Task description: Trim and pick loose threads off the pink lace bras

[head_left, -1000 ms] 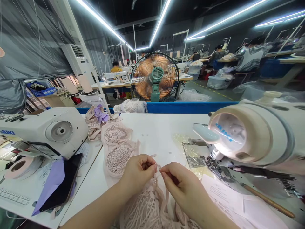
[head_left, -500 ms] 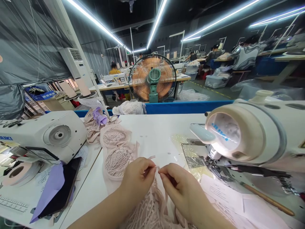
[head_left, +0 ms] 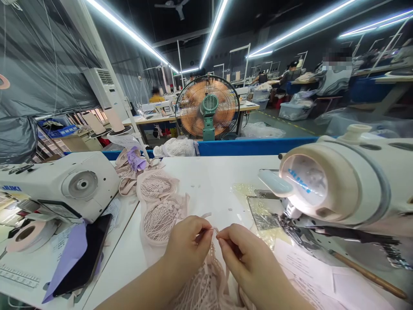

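Note:
My left hand and my right hand meet over the white table, thumbs pinched against fingers. Between the fingertips runs a thin pale pink strap end, one part in each pinch; its exact form is too small to make out. Below the hands hangs the pale pink lace bra that the strap appears to belong to, partly hidden by my wrists. Left of my left hand, another lace bra lies flat with its cups showing.
A sewing machine stands on the right, with papers and a wooden-handled tool before it. On the left are another JUKI machine, a black phone and a tape roll. A large fan stands beyond the table.
Both hands keep their pinch on the strap, with only a slight shift of the fingertips. The whole view has moved a little.

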A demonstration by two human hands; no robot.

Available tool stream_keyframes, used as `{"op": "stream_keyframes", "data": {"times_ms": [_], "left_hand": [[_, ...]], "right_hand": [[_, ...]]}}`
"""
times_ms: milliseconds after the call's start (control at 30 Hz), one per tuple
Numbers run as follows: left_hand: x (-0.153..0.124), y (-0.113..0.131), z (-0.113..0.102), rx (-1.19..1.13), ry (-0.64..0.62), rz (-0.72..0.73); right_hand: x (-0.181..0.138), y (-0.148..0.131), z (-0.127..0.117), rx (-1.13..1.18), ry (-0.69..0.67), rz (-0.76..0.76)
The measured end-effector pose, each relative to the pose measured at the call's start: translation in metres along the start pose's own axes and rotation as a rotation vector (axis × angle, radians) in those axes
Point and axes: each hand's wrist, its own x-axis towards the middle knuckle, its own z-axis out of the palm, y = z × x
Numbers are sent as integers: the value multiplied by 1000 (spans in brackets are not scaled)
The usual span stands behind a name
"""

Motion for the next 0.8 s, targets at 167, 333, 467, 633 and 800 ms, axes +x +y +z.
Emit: {"op": "stream_keyframes", "data": {"times_ms": [167, 333, 467, 633, 800], "left_hand": [[1, 1, 0, -1, 3, 16], [0, 1, 0, 22, 3, 28], [0, 1, -1, 56, 23, 131], [0, 2, -1, 64, 10, 261], [0, 1, -2, 60, 47, 280]], "right_hand": [[1, 1, 0, -12, 0, -17], [3, 8, 0, -49, -25, -85], [4, 7, 1, -71, -22, -91], [6, 3, 1, -65, 7, -50], [3, 3, -6, -55, -72, 21]]}}
